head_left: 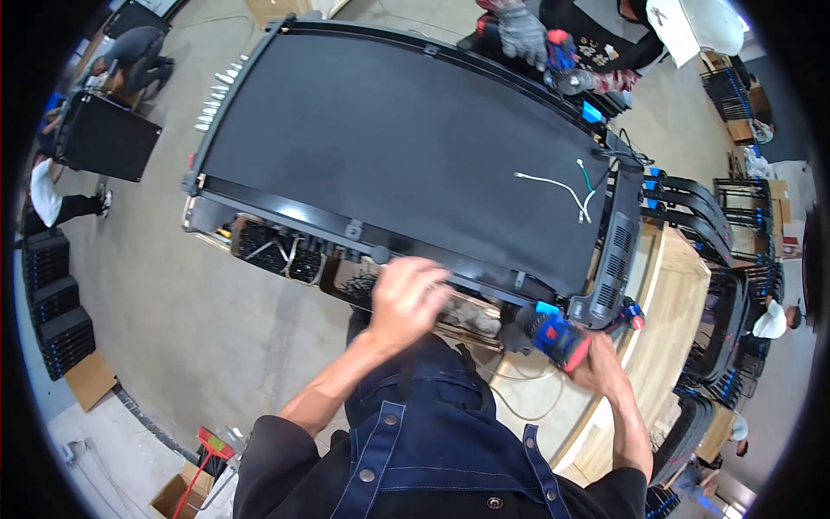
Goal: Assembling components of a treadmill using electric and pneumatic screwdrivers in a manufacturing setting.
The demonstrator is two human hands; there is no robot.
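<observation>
A large black flat machine deck (pixel 389 156) lies across a wooden workbench (pixel 674 303) in front of me. My left hand (pixel 406 294) rests with curled fingers at the deck's near edge rail, beside trays of small black parts (pixel 277 251); whether it pinches anything is hidden. My right hand (pixel 601 363) grips a blue and red power screwdriver (pixel 553 336) pointed at the near right corner of the deck. Loose white and green wires (pixel 571 186) lie on the deck near its right end.
Across the deck another person's gloved hand (pixel 523 30) holds a second blue and red driver (pixel 562 52). Black frames (pixel 692 208) are stacked to the right. People crouch at the far left by a black panel (pixel 104 138). Cardboard boxes (pixel 86 381) sit on the floor.
</observation>
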